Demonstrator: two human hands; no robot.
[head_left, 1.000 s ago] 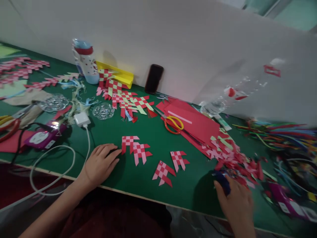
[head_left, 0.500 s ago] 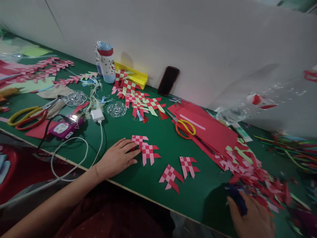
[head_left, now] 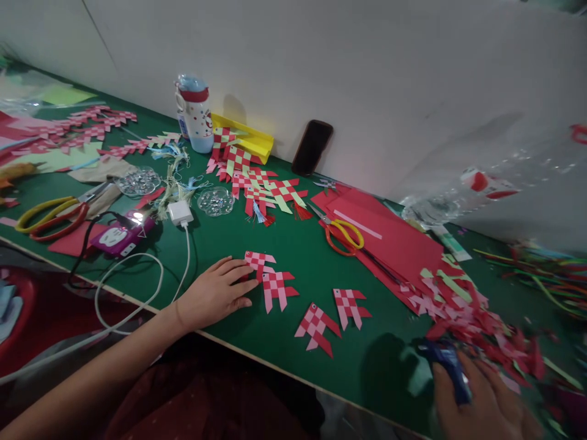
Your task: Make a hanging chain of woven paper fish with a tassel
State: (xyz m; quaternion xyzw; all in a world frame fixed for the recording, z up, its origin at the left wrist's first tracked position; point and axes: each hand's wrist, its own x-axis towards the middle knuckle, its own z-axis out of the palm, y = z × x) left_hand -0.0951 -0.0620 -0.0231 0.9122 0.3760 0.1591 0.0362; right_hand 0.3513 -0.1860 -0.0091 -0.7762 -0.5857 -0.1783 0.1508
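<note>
The person's left hand [head_left: 217, 293] lies palm down near the front edge of the green table [head_left: 257, 330], open, its fingers stretched out and slightly spread, the fingertips at the left side of a woven red-and-pink paper fish [head_left: 259, 261]. A second woven fish [head_left: 277, 288] lies close against that one, on its near right side. Further right, a third woven fish [head_left: 316, 327] and a fourth woven fish [head_left: 350, 305] lie side by side, the third nearer the table edge and tilted. The right hand [head_left: 488, 394], at the near right, is closed around a dark blue object [head_left: 449, 366], with the thumb along its left side; what the object is cannot be told. Just beyond that hand spreads a heap of red, pink and pale green paper scraps [head_left: 481, 321]. Left of the heap and farther away is a stack of red paper sheets [head_left: 394, 232], with yellow-and-orange-handled scissors [head_left: 343, 237] at its left edge. Beyond the four fish, a pile of woven fish [head_left: 257, 180] lies before a yellow tray [head_left: 252, 142], beside an upright drinking bottle [head_left: 197, 116]. A smartphone [head_left: 312, 146] leans against the wall [head_left: 367, 91]. Left of the pile sits a clear flower-shaped dish [head_left: 216, 201], near a white charger [head_left: 180, 212] and its cable.
</note>
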